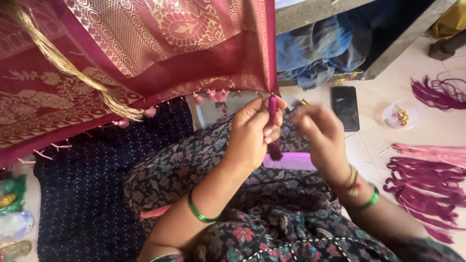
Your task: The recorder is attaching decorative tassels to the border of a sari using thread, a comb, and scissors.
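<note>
At the far left, a maroon cloth with gold woven patterns (145, 43) hangs across the upper part of the scene, a gold cord (63, 65) slanting across it and small pink tassels (213, 94) dangling from its lower edge. Below it lies a dark blue dotted fabric (82, 194), with a few shiny packets (12, 213) at the near left edge. Toward the middle, the left hand (252, 133) is closed around a magenta thread tassel (273, 126), pinching it upright just under the cloth's edge; the tassel's lower end hangs over a pink comb (290, 161) resting on the floral lap. Just right of it, the right hand (320, 138) is blurred, its fingers curled near the tassel; whether it grips anything I cannot tell. Farther right, on the pale floor (378, 145), lie a black phone (345, 107), a small clear dish of gold bits (401, 115), and bundles of magenta and pink thread (427, 184). Crumpled blue cloth (315, 48) sits under a shelf at the far right.
</note>
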